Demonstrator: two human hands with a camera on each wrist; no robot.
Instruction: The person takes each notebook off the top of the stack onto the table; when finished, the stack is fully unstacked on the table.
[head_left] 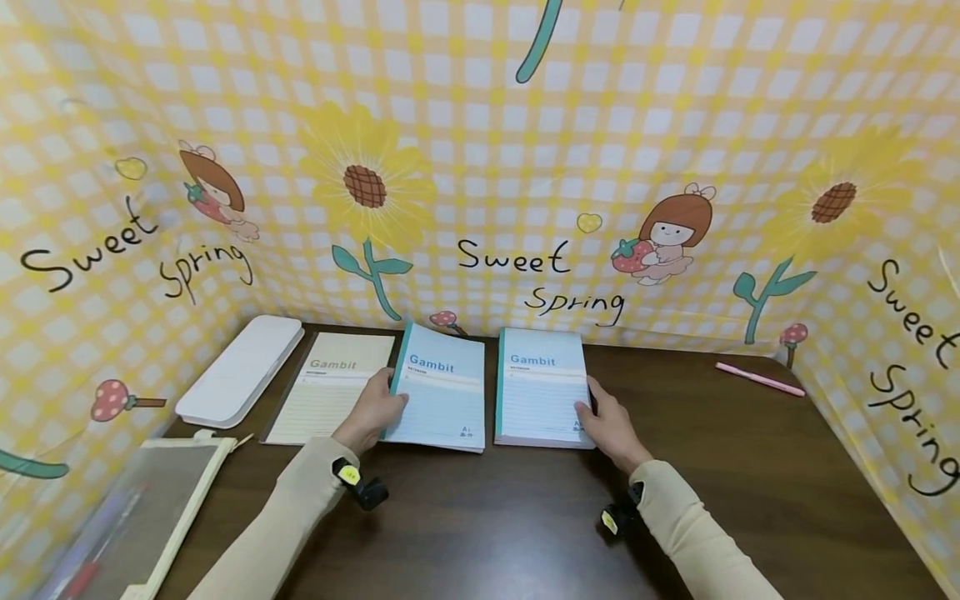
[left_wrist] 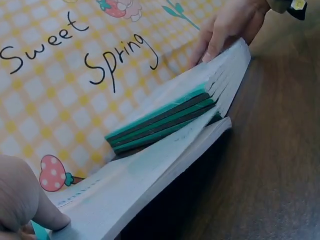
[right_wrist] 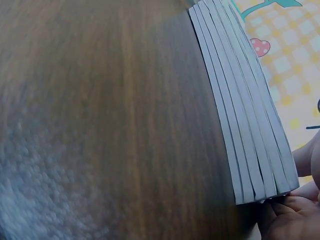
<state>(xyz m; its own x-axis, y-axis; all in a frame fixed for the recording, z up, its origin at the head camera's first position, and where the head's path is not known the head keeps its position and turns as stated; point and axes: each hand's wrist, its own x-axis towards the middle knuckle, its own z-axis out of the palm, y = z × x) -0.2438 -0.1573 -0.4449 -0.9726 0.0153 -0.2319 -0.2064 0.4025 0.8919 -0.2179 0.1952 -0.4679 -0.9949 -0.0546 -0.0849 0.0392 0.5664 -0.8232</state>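
**Two hands on blue notebooks**

The left hand (head_left: pixel 372 410) grips the spine edge of a blue notebook (head_left: pixel 442 390), tilting it up. The right hand (head_left: pixel 611 427) pinches the right edge of a notebook stack (head_left: pixel 538 385) just beside it. Bare table (head_left: pixel 525 517) lies nearer the person. A mesh pouch (head_left: pixel 161 492) holding pens sits far left.
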